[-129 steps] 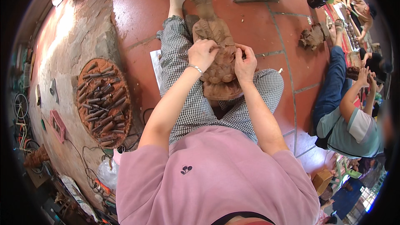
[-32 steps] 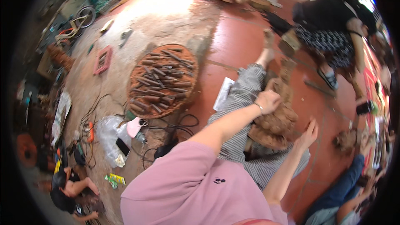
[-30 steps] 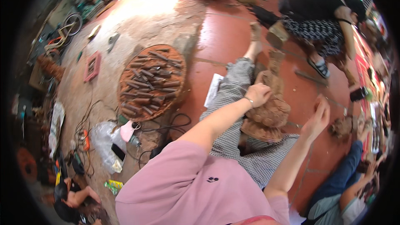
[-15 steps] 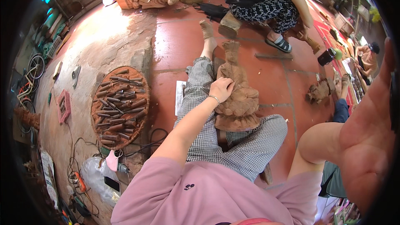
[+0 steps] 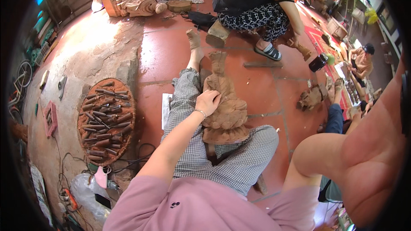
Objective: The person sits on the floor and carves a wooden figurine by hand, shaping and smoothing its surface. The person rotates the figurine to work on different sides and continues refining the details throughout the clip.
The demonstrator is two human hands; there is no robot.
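Note:
My left hand (image 5: 208, 101) rests with bent fingers against the left side of a brown carved wooden statue (image 5: 227, 102). A seated figure with a tall top and a petal-like base, it leans back between my legs, over my bent knee. A bracelet circles my left wrist. Raised very close at the right rim, my right hand (image 5: 381, 145) runs out of the picture with its forearm. Its fingers do not show, and nothing can be made out in it.
To my left, a round tray (image 5: 81, 133) of sawdust holds several wood-handled chisels (image 5: 107, 119). Nearby lie a pink basket (image 5: 50, 119), cables and a phone (image 5: 102, 201). Ahead, a person (image 5: 257, 13) crouches beside a wooden bar (image 5: 263, 64). Another carved piece (image 5: 311, 97) sits at the right.
The whole view has shifted, so the scene sits further left. My left hand stays on the statue. My right hand has slid further out past the right rim.

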